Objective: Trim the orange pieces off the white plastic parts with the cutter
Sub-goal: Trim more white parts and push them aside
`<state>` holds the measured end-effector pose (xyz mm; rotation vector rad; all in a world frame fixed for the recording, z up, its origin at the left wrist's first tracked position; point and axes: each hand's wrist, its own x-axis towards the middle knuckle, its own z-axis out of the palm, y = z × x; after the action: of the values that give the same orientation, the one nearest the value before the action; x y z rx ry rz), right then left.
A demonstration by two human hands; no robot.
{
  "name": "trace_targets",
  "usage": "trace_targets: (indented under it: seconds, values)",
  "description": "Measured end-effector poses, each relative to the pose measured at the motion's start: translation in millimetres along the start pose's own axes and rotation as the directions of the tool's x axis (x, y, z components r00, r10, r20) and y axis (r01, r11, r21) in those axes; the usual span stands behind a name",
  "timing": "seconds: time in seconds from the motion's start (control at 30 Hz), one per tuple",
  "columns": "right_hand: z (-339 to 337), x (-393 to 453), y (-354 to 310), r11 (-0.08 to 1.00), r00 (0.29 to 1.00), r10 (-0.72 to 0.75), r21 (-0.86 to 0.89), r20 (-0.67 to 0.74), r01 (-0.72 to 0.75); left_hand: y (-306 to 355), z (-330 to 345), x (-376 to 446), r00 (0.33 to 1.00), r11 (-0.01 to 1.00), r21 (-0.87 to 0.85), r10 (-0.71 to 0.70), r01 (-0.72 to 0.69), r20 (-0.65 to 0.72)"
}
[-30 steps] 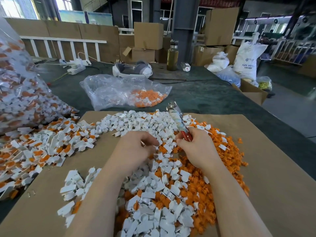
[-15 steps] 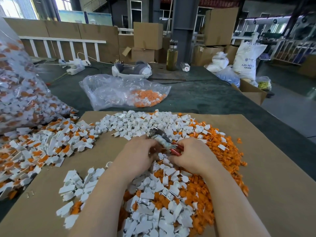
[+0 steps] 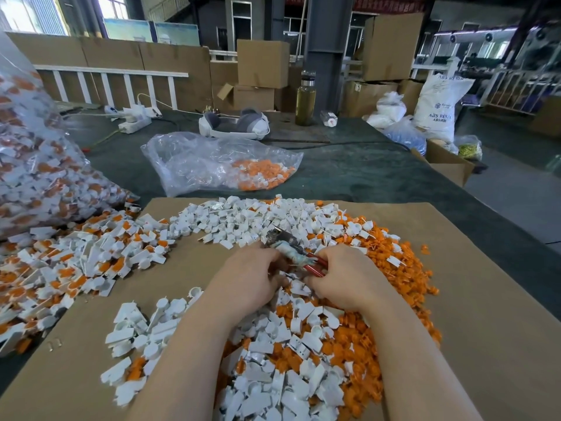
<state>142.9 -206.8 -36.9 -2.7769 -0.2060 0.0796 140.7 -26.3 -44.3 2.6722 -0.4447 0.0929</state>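
Cutter [image 3: 293, 253] gripped in right hand [image 3: 343, 278]; left hand [image 3: 253, 278] seemingly pinching something.

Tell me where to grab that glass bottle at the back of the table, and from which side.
Grip the glass bottle around its straight middle, coming from the near side. It stands upright with bare table in front, while a pillar and boxes crowd behind it. The narrower dark cap probably gives a poorer hold.

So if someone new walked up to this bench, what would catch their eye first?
Probably the big heap of white parts and orange pieces on the brown cardboard, with the right hand gripping the red-handled cutter beside the left hand. At far left bulges a clear bag of untrimmed parts.
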Motion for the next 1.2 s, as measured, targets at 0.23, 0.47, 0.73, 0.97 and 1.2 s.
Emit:
trace_targets:
  seconds: [0.23, 0.47, 0.73, 0.97, 1.2]
  values:
    - [5, -1, -2, 1.000, 0.994, 0.031, 0.000, -0.104, -0.031, 6, -5, -2, 0.997, 0.995, -0.065, -0.073, 0.072, -0.005]
    - [1, 0, -2, 0.967, 0.963, 0.077, 0.256, -0.258, -0.009, 11, -9, -4, 0.980, 0.953, -0.240, -0.197, 0.184, -0.034]
    - [-2, -2, -8, 0.772, 0.944, 0.144, 0.631, -0.296, 0.080, 22, -19, -4, 0.908, 0.636, -0.716, -0.420, 0.289, -0.007]
    - [0, -1, -10, 0.816, 0.929, 0.122, 0.568, -0.350, 0.106, 24, -21, -3, 0.895, 0.323, -0.917, -0.439, 0.235, 0.075]
    - [-4, -6, -19, 0.731, 0.899, 0.102, 0.645, -0.426, 0.223, 28, -20, -4, 0.876, 0.083, -0.973, -0.456, 0.216, 0.156]
